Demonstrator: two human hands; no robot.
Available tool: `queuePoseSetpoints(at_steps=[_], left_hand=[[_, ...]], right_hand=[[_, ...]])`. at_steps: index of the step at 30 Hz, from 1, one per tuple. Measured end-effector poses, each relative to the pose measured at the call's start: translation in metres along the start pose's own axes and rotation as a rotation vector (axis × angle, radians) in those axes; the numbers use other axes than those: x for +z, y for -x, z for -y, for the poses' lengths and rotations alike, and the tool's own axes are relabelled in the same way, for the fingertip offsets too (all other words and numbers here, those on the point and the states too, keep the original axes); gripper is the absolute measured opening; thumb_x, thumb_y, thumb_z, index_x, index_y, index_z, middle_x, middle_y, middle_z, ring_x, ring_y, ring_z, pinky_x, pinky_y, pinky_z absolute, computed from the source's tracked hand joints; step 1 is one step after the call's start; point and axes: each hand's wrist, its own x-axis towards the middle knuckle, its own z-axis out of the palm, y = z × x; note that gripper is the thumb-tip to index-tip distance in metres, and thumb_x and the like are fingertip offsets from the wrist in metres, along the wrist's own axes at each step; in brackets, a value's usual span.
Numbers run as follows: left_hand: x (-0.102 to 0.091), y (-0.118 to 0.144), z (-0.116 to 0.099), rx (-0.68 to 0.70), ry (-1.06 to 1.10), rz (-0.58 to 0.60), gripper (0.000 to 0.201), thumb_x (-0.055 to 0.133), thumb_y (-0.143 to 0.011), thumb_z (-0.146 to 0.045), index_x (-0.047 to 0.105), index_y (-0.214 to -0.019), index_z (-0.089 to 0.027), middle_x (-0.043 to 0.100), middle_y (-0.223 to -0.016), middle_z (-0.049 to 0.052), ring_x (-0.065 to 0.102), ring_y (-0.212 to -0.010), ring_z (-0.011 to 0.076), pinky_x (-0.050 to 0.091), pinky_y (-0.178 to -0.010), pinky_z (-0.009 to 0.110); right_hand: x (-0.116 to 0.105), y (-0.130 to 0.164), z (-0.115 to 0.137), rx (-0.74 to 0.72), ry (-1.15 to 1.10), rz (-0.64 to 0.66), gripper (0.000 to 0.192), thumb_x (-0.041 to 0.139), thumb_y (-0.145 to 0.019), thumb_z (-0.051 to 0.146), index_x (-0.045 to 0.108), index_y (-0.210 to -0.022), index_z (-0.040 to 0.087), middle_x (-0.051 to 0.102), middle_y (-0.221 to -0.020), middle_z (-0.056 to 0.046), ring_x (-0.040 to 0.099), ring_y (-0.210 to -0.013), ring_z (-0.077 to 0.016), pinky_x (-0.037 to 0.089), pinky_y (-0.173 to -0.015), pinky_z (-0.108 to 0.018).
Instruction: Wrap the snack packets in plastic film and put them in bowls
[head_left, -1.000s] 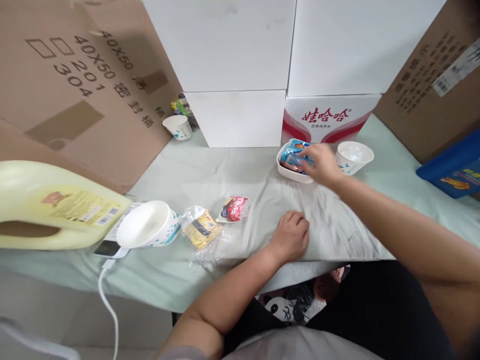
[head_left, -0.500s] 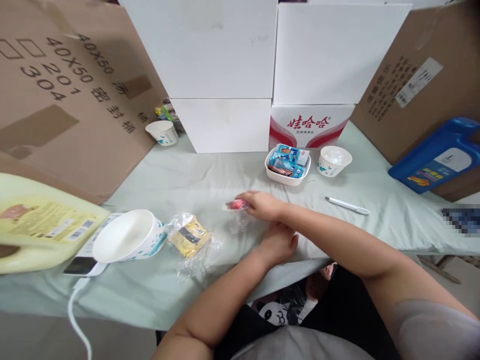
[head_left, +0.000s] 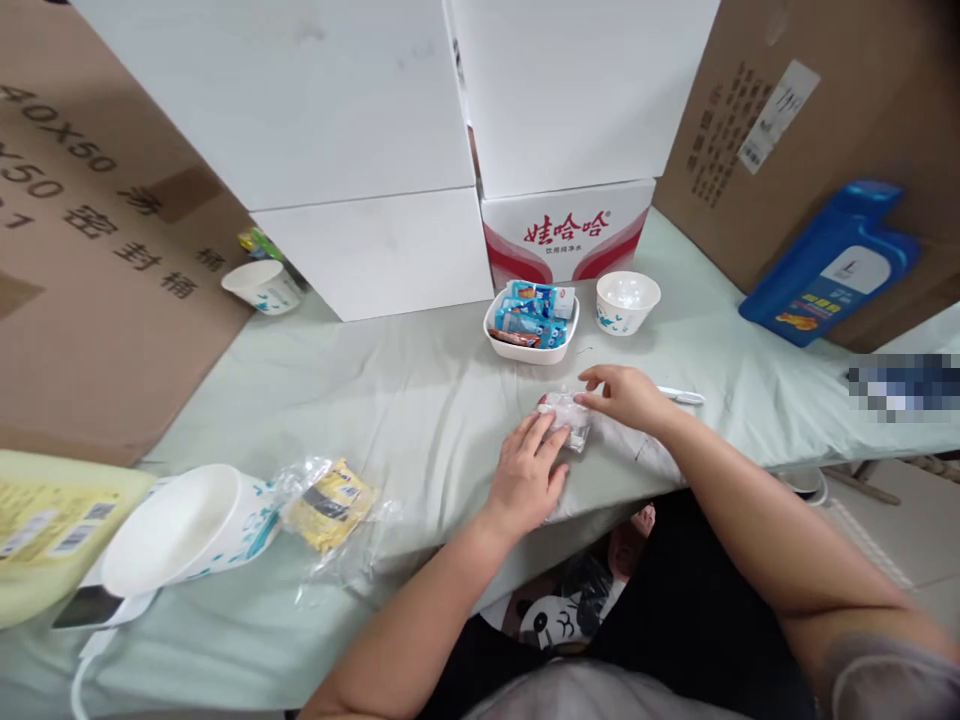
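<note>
A clear-wrapped packet (head_left: 576,421) lies on the pale green tablecloth (head_left: 420,390) beneath the left hand's (head_left: 527,470) spread fingers; the right hand's (head_left: 619,396) thumb meets its right edge, forefinger slightly apart, and whether they pinch I cannot tell. It looks light, soft, slippery, best held by the wrapper's edge. The water carton (head_left: 568,240) reads "娃哈哈 饮用纯净水"; the brown cardboard box (head_left: 97,330), "40X50".

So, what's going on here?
Someone is handling a small clear-wrapped packet on a cloth-covered table: the left hand has its fingers on it, and the right hand has its fingertips at the edge. Beyond it, a white tray holds blue packets; a yellow packet lies off to the left.
</note>
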Motion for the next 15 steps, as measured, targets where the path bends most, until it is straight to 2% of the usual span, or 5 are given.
queuePoseSetpoints(at_steps=[3, 6, 8, 13, 15], left_hand=[[0.003, 0.001, 0.002, -0.008, -0.001, 0.033, 0.048, 0.057, -0.084, -0.017, 0.051, -0.131, -0.017, 0.047, -0.141, 0.016, 0.041, -0.133, 0.0333, 0.041, -0.105, 0.052], [0.003, 0.002, 0.002, -0.002, 0.005, 0.041, 0.050, 0.056, -0.084, -0.017, 0.048, -0.133, -0.019, 0.046, -0.142, 0.016, 0.040, -0.134, 0.0338, 0.040, -0.105, 0.054], [0.002, 0.003, 0.001, 0.002, 0.009, 0.041, 0.050, 0.056, -0.085, -0.017, 0.047, -0.134, -0.019, 0.045, -0.142, 0.016, 0.040, -0.134, 0.0341, 0.040, -0.105, 0.054], [-0.001, 0.003, -0.001, -0.002, 0.025, 0.030, 0.045, 0.056, -0.086, -0.016, 0.049, -0.130, -0.020, 0.039, -0.142, 0.018, 0.042, -0.132, 0.0339, 0.042, -0.104, 0.052], [-0.001, 0.003, -0.001, -0.033, 0.042, 0.019, 0.040, 0.055, -0.087, -0.018, 0.051, -0.126, -0.020, 0.036, -0.143, 0.017, 0.045, -0.129, 0.0331, 0.044, -0.102, 0.050]], right_hand=[[-0.024, 0.005, -0.019, 0.018, 0.220, -0.056, 0.031, 0.064, -0.080, 0.043, 0.066, -0.102, 0.021, 0.070, -0.093, -0.006, 0.063, -0.079, -0.0202, 0.048, -0.072, -0.032], [-0.043, 0.011, -0.041, 0.103, 0.507, 0.046, 0.022, 0.069, -0.073, 0.030, 0.066, -0.092, 0.020, 0.069, -0.090, -0.009, 0.063, -0.087, -0.0275, 0.047, -0.072, -0.036], [-0.045, 0.015, -0.045, 0.127, 0.579, 0.096, 0.012, 0.062, -0.078, 0.021, 0.065, -0.089, 0.019, 0.068, -0.088, -0.010, 0.063, -0.086, -0.0274, 0.046, -0.071, -0.035], [-0.020, 0.030, -0.003, -0.157, 0.357, -0.082, 0.024, 0.045, -0.092, 0.021, 0.061, -0.110, 0.020, 0.064, -0.103, -0.009, 0.063, -0.080, -0.0191, 0.045, -0.070, -0.029], [-0.007, 0.037, 0.020, -0.288, 0.364, -0.071, 0.026, 0.044, -0.093, 0.021, 0.062, -0.112, 0.022, 0.064, -0.101, -0.008, 0.062, -0.076, -0.0170, 0.043, -0.065, -0.027]])
